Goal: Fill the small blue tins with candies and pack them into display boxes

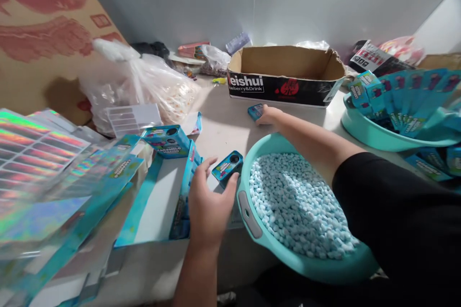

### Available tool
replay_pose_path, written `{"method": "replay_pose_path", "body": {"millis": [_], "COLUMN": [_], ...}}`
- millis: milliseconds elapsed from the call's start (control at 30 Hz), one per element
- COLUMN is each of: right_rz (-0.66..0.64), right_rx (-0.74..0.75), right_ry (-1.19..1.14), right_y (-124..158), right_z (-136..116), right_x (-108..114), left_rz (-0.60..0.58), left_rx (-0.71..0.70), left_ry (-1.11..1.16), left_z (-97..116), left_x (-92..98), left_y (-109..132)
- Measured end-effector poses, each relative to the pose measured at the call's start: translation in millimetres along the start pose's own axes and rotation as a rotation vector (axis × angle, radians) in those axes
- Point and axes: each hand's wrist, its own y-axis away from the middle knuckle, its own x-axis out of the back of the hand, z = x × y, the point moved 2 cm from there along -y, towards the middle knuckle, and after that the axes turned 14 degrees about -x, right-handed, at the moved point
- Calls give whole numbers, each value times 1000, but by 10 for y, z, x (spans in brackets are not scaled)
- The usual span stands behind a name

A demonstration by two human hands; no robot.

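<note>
Likely light and stiff, the small box (226, 165) at one o'clock from the wide-fingered left hand (209, 206) suits side-gripping (right hand (271, 115): grip unclear).

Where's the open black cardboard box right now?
In the head view, the black cardboard box stands toward the back of the table, right of centre, just beyond the right hand, before the grey wall.

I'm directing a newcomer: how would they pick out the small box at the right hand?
Find the open black carton at the back. In front of its left end, the right hand touches a small blue box. Unlike the box by the left hand, it sits near the carton.
</note>
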Motion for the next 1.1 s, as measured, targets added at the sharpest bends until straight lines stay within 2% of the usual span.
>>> {"method": "replay_pose_path", "body": {"millis": [100, 167, 233, 300, 367, 433, 467, 500, 600, 633, 667, 700, 767, 833, 900, 967, 1100], "right_rz": [68, 136, 218, 257, 121, -54, -99, -53, 338, 436, 457, 405, 212, 7, -129, -162, -62], "right_rx": [-11, 30, 156, 347, 466, 585, 629, 621, 469, 433, 432, 467, 584, 678, 694, 673, 766], "right_ry": [-93, -177, -322, -492, -536, -469, -401, -341, -147, -88, -37, -4, 52, 76, 86, 101, 172], "right_y": [111, 281, 580, 1010, 1500, 1979, 2190, 2367, 2762, 2870, 2971, 3063, 3222, 3312, 3297, 3183, 2784], "right_z": [21, 68, 179, 354, 554, 727, 801, 871, 1021, 1038, 1035, 1015, 943, 865, 810, 794, 892], "right_x": [165, 322, 524, 748, 929, 1032, 1045, 1037, 855, 738, 593, 431, 105, -157, -331, -435, -532], "left_rz": [215, 235, 144, 45, -20, -93, -142, -193, -291, -299, -293, -274, -225, -180, -162, -161, -170], "left_rx": [-241, -364, -506, -647, -692, -676, -642, -585, -273, -147, -36, 48, 121, 111, 102, 127, 139], "left_ry": [97, 163, 114, -9, -94, -97, -76, -46, 57, 97, 151, 222, 370, 431, 414, 432, 491], "left_z": [330, 503, 613, 673, 706, 736, 744, 740, 622, 553, 481, 415, 327, 307, 335, 376, 409], "left_x": [197, 253, 211, 78, -114, -327, -427, -516, -687, -714, -729, -736, -729, -705, -682, -672, -687], "left_y": [45, 44, 16, -28, -84, -143, -173, -203, -299, -327, -350, -367, -383, -374, -349, -320, -290]}}
